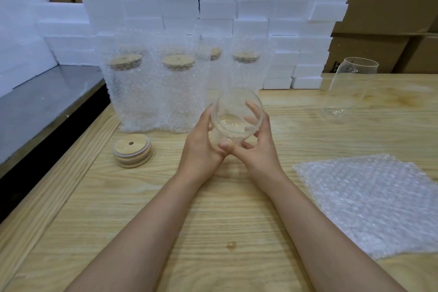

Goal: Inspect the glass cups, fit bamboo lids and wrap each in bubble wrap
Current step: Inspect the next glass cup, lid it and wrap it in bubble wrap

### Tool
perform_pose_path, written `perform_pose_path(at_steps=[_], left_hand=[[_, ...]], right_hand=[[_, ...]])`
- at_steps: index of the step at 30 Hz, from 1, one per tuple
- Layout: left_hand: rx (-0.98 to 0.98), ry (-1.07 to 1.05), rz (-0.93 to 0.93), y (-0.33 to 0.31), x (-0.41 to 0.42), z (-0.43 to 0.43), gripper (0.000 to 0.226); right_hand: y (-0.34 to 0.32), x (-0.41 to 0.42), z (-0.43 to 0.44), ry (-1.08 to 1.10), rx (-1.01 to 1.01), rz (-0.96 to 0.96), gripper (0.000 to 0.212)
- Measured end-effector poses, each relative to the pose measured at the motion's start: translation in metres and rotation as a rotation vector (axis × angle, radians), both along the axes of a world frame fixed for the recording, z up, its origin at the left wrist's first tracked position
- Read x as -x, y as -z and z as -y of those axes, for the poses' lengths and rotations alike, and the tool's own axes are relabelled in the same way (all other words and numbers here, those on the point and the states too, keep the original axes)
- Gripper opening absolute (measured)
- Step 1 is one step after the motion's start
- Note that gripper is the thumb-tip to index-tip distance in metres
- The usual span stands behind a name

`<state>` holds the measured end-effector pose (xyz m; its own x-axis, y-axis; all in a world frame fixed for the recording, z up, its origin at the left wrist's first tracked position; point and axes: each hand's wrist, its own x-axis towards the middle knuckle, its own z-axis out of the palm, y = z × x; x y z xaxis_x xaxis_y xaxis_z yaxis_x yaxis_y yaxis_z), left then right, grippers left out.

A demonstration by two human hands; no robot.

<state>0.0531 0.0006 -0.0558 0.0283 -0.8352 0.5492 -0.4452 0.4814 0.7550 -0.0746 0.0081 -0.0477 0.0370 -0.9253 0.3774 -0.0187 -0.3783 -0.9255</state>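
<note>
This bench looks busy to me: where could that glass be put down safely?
The table is bare between the lid stack and the bubble wrap sheet, toward the near edge, and between the held glass and the empty cup. Crowded at back left, where wrapped cups stand.

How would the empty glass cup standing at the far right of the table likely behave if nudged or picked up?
The standing glass cup is tall and narrows toward its base, so a sideways nudge high up could tip it. Its smooth, clear walls look thin, so it is likely slippery and fragile. On its side, the round body would probably roll on the wooden table.
</note>
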Motion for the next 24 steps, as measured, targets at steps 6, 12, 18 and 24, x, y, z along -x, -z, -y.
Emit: perform_pose_path(at_steps=[6,12,18,24], left_hand=[[0.004,-0.063,0.083,0.0045,-0.0032,0.0015,0.081],[0.018,-0.149,0.098,0.0066,-0.0029,0.0041,0.103],[0.04,-0.157,0.105,0.0073,-0.0039,0.0055,0.1],[0.075,-0.136,0.094,0.0049,-0.0043,0.0033,0.088]], right_hand=[[0.0053,0.0024,0.0033,-0.091,0.038,0.083,0.084],[0.01,0.0,0.0083,-0.096,0.048,0.047,0.09],[0.0098,-0.0012,0.0071,-0.108,0.033,0.052,0.089],[0.0066,0.0012,0.0048,-0.164,-0.01,0.094,0.081]])
